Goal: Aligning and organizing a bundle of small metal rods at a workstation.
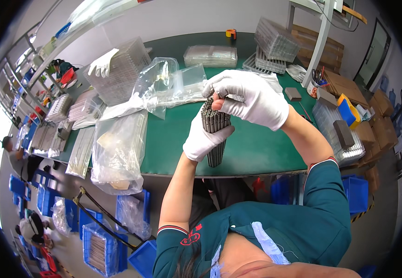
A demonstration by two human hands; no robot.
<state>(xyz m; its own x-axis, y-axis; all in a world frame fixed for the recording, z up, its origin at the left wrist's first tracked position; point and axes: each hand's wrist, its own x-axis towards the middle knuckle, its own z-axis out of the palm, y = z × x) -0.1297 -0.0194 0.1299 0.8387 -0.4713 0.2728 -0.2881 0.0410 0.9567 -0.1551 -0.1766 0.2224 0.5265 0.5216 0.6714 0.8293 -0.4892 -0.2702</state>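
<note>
My left hand (202, 137), in a white glove, is wrapped round a bundle of thin dark metal rods (215, 121). The bundle stands nearly upright over the green table's front part, its upper ends toward me and its lower end showing below the hand. Over the top of the bundle, my right hand (249, 97) is closed, thumb and fingertips together at the upper rod ends. Its glove leaves the tips of a finger and the thumb bare. Whether a single rod sits in that pinch is hidden by the fingers.
Clear plastic bags (117, 148) with long pieces lie left on the green table (173, 153). Clear plastic trays (210, 56) stand at the back, with a stack (277, 39) at the back right. A grey block (293, 94) and an orange tape dispenser (231, 34) also lie there.
</note>
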